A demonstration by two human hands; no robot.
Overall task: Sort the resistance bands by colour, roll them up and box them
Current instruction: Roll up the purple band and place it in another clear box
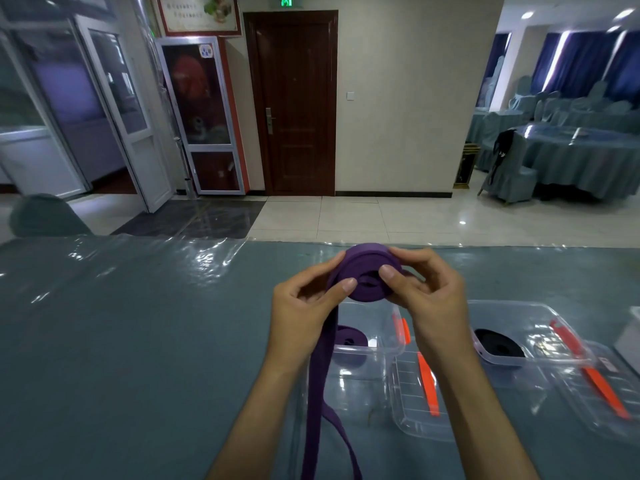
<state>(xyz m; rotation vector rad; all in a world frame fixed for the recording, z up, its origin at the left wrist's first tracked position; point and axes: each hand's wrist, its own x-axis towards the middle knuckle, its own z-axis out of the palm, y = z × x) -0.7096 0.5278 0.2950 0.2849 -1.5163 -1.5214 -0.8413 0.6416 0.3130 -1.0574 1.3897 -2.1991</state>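
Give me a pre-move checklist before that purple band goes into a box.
1. Both hands grip the roll: left hand and right hand pinch the purple band: ok.
2. Band fully rolled: a long tail hangs toward the bottom edge: not ok.
3. Matching box open: left box is uncovered and holds a purple roll: ok.
4. Colours kept apart: right box holds a black roll: ok.
5. Room left for another roll: cannot tell.

A dark wooden door [293, 102] stands in a cream wall [405, 98], far beyond the hands. Glossy pale floor tiles [381, 216] catch ceiling lights. Further right of the hands — round tables in blue-grey cloths [585, 157], covered chairs [512, 174], blue curtains [585, 60].
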